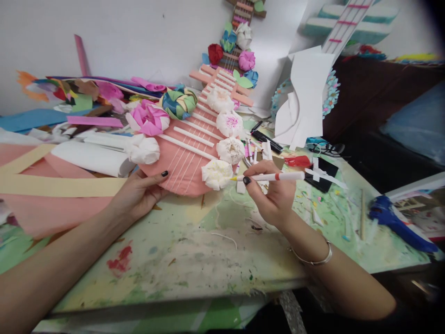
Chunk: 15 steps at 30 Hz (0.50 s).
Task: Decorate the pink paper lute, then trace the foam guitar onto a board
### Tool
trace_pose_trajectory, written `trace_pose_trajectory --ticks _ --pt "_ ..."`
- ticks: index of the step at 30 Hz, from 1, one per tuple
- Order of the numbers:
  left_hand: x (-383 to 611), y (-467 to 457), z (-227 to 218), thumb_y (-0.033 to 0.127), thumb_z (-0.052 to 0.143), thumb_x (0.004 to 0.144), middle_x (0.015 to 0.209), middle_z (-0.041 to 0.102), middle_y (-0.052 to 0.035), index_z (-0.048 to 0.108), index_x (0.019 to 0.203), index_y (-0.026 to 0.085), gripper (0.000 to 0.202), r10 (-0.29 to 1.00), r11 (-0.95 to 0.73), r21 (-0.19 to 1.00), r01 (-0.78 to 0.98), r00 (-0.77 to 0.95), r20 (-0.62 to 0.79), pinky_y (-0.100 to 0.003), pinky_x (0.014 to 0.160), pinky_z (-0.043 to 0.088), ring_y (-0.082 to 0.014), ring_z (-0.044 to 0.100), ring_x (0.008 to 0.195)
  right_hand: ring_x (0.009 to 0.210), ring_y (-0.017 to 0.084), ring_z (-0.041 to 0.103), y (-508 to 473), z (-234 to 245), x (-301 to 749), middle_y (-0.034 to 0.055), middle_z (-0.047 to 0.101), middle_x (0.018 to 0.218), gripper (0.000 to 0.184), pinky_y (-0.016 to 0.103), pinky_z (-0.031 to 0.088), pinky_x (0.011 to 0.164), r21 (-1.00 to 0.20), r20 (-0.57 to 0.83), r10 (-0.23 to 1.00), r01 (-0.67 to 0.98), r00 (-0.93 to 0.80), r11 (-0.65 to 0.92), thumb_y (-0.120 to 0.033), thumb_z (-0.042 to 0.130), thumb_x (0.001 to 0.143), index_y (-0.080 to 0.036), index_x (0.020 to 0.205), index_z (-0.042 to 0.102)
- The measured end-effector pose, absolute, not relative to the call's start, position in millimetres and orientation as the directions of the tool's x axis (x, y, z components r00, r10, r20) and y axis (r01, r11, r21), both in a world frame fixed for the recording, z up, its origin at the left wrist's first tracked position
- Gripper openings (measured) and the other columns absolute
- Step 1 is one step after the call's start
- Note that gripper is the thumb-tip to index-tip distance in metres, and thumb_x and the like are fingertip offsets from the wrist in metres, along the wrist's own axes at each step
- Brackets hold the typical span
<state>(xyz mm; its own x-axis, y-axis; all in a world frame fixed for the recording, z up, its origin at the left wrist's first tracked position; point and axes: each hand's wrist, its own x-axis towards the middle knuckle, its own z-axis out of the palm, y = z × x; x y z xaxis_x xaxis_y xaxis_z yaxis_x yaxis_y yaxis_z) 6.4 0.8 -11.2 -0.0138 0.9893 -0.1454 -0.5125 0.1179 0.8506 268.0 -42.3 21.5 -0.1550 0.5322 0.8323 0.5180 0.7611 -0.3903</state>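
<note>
My left hand grips the lower left edge of a pink paper lute model, thumb on its face and fingers behind. White strips and thin strings cross the model. White paper flowers line its right side, some with pink or dark dabs. In my right hand is a white marker with a yellow tip, pinched between thumb and fingers. The tip touches or nearly touches the edge of the lowest flower, which has a yellowish middle. A pink paper flower sits on the model's left side.
A brown lute model with coloured flowers leans on the wall. White cut sheets stand before another at right. A blue-handled tool, black pens and paper scraps lie on the right. Pink sheets and a white paper roll lie left.
</note>
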Motion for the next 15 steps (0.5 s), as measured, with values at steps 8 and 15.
trace_pose_trajectory --ticks 8,15 --pt "2.5 0.5 -12.8 -0.002 0.064 0.072 0.117 0.068 -0.0081 0.065 0.104 0.017 0.038 0.990 0.123 0.856 -0.502 0.004 -0.140 -0.036 0.086 0.056 -0.0198 0.068 0.099 0.067 0.013 0.055 -40.6 19.1 268.8 0.0006 0.060 0.073 0.008 0.032 0.043 0.063 -0.393 0.817 0.549 0.525 -0.178 0.755 -0.013 0.054 0.080 -0.020 0.083 0.056" --pt "4.2 0.6 -12.0 -0.002 0.064 0.071 0.115 0.069 -0.0075 0.066 0.100 0.017 0.035 0.990 0.118 0.858 -0.501 -0.003 -0.139 -0.036 0.086 0.056 -0.0209 0.067 0.101 0.069 0.013 0.055 -41.2 19.1 268.4 0.0007 0.060 0.074 0.009 0.033 0.044 0.065 -0.390 0.816 0.547 0.522 -0.185 0.758 -0.013 0.053 0.081 -0.021 0.083 0.056"
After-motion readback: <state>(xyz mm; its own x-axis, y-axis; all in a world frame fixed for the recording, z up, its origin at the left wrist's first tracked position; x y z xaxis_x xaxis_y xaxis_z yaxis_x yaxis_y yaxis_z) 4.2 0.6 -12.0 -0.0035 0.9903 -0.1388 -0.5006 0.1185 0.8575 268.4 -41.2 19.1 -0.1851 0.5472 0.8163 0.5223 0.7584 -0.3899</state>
